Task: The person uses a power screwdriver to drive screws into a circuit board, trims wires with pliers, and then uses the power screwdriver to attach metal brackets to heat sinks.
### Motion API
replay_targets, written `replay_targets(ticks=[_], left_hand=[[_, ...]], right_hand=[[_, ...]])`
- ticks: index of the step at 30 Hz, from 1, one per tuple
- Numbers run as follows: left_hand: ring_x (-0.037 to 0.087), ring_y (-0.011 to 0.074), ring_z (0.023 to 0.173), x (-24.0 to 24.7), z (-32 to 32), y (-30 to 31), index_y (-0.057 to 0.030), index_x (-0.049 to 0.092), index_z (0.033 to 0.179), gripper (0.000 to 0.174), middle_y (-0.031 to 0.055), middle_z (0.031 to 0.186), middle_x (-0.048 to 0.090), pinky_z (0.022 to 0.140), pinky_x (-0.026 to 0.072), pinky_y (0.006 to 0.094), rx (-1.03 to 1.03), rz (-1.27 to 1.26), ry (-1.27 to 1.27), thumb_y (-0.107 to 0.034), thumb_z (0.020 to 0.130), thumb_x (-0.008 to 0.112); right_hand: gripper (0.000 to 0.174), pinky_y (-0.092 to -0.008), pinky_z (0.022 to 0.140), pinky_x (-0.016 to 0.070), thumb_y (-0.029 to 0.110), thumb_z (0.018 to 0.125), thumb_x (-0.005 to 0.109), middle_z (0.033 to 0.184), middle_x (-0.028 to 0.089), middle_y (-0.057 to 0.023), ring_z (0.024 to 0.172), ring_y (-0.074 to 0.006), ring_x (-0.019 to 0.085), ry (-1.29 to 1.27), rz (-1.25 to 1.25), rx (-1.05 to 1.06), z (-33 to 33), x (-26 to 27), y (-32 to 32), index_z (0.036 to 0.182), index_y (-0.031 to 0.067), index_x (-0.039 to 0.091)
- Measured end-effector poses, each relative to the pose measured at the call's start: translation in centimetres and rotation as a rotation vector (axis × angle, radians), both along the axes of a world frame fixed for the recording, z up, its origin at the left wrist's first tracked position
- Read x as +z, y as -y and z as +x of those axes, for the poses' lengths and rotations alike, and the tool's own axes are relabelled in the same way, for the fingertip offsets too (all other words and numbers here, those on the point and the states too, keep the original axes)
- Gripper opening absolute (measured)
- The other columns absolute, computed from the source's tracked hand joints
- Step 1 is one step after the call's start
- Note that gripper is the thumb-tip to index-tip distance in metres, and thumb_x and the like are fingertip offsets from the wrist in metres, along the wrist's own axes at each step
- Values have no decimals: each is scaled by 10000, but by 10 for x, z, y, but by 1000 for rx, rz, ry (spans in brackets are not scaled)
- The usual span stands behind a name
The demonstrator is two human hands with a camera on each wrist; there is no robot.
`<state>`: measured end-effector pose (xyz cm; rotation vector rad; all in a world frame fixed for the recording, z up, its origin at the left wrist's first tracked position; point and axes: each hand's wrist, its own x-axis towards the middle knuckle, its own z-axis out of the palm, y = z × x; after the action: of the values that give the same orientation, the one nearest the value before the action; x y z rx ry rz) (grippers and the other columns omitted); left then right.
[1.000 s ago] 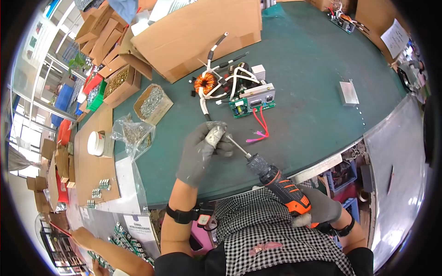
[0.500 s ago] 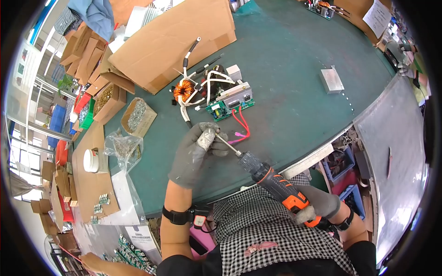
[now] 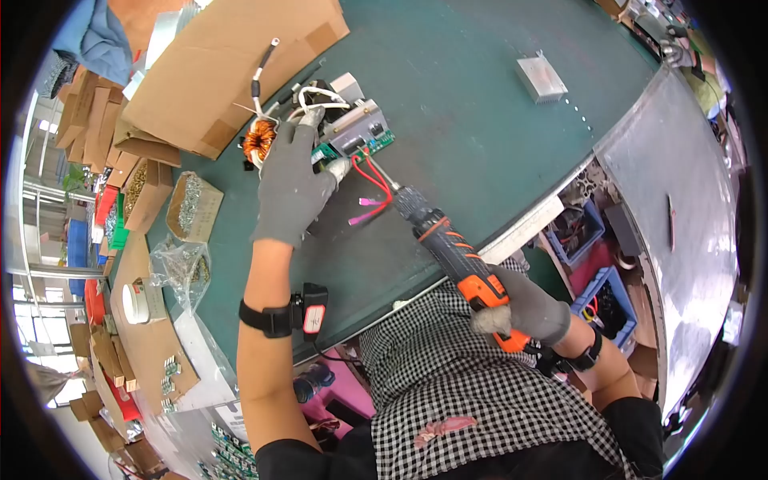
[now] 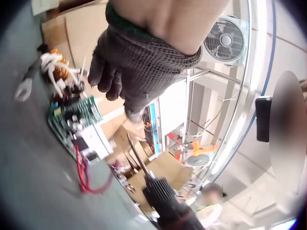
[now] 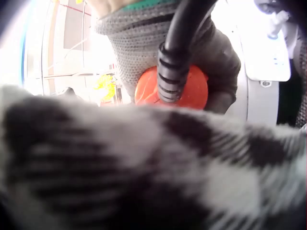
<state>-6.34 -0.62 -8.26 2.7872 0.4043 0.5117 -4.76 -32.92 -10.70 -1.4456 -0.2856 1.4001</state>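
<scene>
My gloved right hand point(image 3: 534, 308) grips the handle of an orange and black electric screwdriver point(image 3: 452, 252). Its long bit points up and left, its tip overlapping the near edge of a circuit board assembly point(image 3: 360, 128) in the head view. That assembly carries silver heat sinks, white cables, a copper-wound coil point(image 3: 258, 141) and red wires point(image 3: 374, 172) with pink ends. Over its left side reaches my gloved left hand point(image 3: 294, 188), fingers extended and thumb apart. The left wrist view shows green board point(image 4: 72, 120) beside the bit point(image 4: 138, 153). A black cord point(image 5: 184, 33) leaves the screwdriver's orange end.
A large cardboard box point(image 3: 232, 72) stands behind the assembly. Left of it are a carton of screws point(image 3: 196, 210), a plastic bag point(image 3: 180, 268) and a white tub point(image 3: 136, 304). A loose heat sink point(image 3: 541, 78) lies to the right on the green mat. Checkered apron cloth point(image 5: 144, 158) fills the right wrist view.
My left hand has left the bit's tip and moved forward over the assembly. The screwdriver has moved forward and left toward the board. The head view has shifted right.
</scene>
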Motion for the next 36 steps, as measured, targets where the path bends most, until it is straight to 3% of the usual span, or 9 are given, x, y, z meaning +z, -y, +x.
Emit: replay_targets(ticks=[5, 9, 13, 16, 20, 23, 26, 29, 36], left_hand=[[570, 318, 1097, -22, 9, -6, -73, 564, 1291, 559, 135, 1175, 584, 916, 465, 389, -76, -46, 9, -202, 775, 733], [622, 307, 1037, -14, 14, 0, -116, 583, 1276, 505, 93, 1175, 635, 895, 485, 397, 59, -9, -128, -229, 801, 714], [659, 309, 984, -17, 18, -4, -63, 616, 1233, 495, 169, 1085, 683, 855, 503, 376, 67, -34, -111, -231, 780, 726], [661, 293, 955, -22, 19, -6, -120, 616, 1244, 514, 141, 1035, 690, 842, 507, 394, 82, -2, -109, -263, 767, 742], [673, 291, 916, -16, 20, -3, -107, 625, 1232, 501, 141, 995, 699, 819, 518, 377, 84, -34, -122, -253, 767, 739], [677, 299, 947, -18, 20, -4, -39, 620, 1211, 488, 176, 1058, 692, 838, 511, 361, 55, -18, -103, -227, 774, 727], [678, 293, 953, -12, 19, 2, -31, 615, 1216, 491, 177, 1058, 692, 838, 512, 358, 87, -57, -141, -210, 773, 729], [676, 293, 921, -16, 12, 1, -83, 636, 1208, 486, 150, 1015, 699, 832, 518, 380, 36, -100, -102, -235, 758, 741], [656, 298, 974, -23, 7, 2, -102, 595, 1260, 495, 131, 1084, 683, 851, 504, 389, -50, 14, -57, -231, 798, 715]], right_hand=[[547, -270, 678, 513, 244, 750, 827, 845, 605, -30, 748, -105, 590, -46, 27, -47, -7, -18, -9, 1119, -26, 526], [573, -274, 703, 518, 287, 767, 816, 885, 601, -41, 776, -105, 586, -27, 45, 1, -6, -24, -6, 1138, -29, 515], [624, -281, 715, 521, 317, 752, 830, 914, 590, -43, 804, -106, 585, 73, 51, -16, -9, -32, -6, 1156, -29, 503], [636, -276, 715, 521, 333, 748, 834, 916, 590, -41, 804, -106, 585, -45, 91, -70, -11, -34, -6, 1155, -27, 503], [621, -267, 714, 521, 309, 745, 837, 918, 592, -40, 799, -103, 587, -53, 56, -62, -7, -29, -11, 1149, -27, 505], [603, -268, 711, 521, 293, 743, 838, 902, 598, -39, 792, -103, 590, -46, 31, -43, -4, -30, -14, 1138, -26, 512], [594, -270, 705, 519, 298, 744, 837, 876, 603, -36, 785, -106, 594, -114, 53, -53, -5, -29, -13, 1133, -22, 520], [597, -274, 692, 516, 324, 745, 837, 857, 606, -33, 774, -108, 594, -155, 72, -72, -11, -21, -8, 1126, -16, 529], [555, -279, 675, 512, 327, 747, 837, 847, 611, -27, 754, -106, 593, -14, 6, 25, -13, -23, -1, 1083, -8, 549]])
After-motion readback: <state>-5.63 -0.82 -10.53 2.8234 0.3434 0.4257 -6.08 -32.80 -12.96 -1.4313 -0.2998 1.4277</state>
